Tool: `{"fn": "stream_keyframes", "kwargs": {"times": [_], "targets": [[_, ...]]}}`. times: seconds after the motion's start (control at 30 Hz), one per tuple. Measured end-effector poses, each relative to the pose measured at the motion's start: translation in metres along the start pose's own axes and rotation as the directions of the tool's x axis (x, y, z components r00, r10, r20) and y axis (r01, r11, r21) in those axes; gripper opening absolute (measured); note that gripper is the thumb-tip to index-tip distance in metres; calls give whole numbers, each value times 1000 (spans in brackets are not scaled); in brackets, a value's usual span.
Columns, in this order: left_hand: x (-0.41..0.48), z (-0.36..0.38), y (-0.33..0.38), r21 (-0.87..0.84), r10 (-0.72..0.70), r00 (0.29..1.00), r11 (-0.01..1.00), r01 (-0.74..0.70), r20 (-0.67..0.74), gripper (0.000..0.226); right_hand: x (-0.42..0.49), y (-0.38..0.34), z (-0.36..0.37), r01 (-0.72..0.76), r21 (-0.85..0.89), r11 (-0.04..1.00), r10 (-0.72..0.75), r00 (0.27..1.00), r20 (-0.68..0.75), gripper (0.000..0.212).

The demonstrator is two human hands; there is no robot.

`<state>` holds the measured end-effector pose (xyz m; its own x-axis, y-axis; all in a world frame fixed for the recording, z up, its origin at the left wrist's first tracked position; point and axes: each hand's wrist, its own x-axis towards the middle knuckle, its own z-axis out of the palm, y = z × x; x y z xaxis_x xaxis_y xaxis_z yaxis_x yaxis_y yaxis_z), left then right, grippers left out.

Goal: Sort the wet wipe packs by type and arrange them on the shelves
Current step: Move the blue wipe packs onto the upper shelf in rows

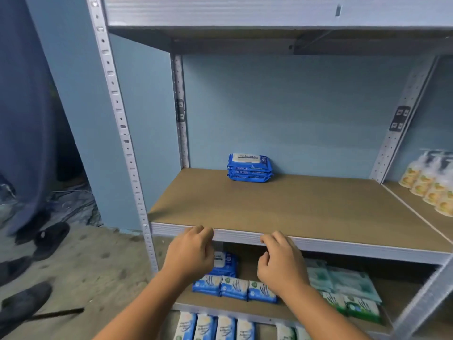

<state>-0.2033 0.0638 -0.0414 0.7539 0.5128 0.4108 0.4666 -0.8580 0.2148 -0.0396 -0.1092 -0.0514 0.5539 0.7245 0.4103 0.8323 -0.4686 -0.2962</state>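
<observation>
L hand [190, 251], R hand [282, 263] at shelf edge [343, 247] — bottles [427, 185] rt (soap, maybe).

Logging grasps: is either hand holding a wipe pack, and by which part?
Nothing is held. The left hand and right hand are empty and loosely curled, near the shelf edge.

Top stack [249, 168]: deep blue, white label panel on the top pack. Shelf board [306, 212] tan-brown, frame [117, 104] light grey with punched-hole uprights. Wall [294, 106] pale blue. Lower level: blue-and-cream packs [234, 288], mint-teal packs [343, 280], green-and-white packs [360, 307]. Bottom-row packs [206, 327] white and blue. Bottles [426, 185] clear, yellow-orange print. Shoes [49, 239] black.
</observation>
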Motion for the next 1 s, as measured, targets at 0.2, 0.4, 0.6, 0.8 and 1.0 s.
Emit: {"fn": "stream_keyframes", "kwargs": {"times": [0.2,0.4,0.6,0.8,1.0], "targets": [[-49,34,-27,58,-91,982,995,82,163,32,-39,-5,34,-36,-1,999,35,969,243,25],[-40,88,-53,138,-148,931,985,107,334,38,-29,4,102,-75,-41,996,86,911,403,25],[-10,168,-90,186,-213,863,972,141,459,46,12,25,189,-130,-50,990,138,865,482,22],[20,259,-129,231,-213,800,968,96,560,50,51,54,289,-234,-25,972,211,819,533,24],[46,331,-160,3,-356,778,910,414,518,57,72,69,369,-417,107,903,325,822,468,35]]}}
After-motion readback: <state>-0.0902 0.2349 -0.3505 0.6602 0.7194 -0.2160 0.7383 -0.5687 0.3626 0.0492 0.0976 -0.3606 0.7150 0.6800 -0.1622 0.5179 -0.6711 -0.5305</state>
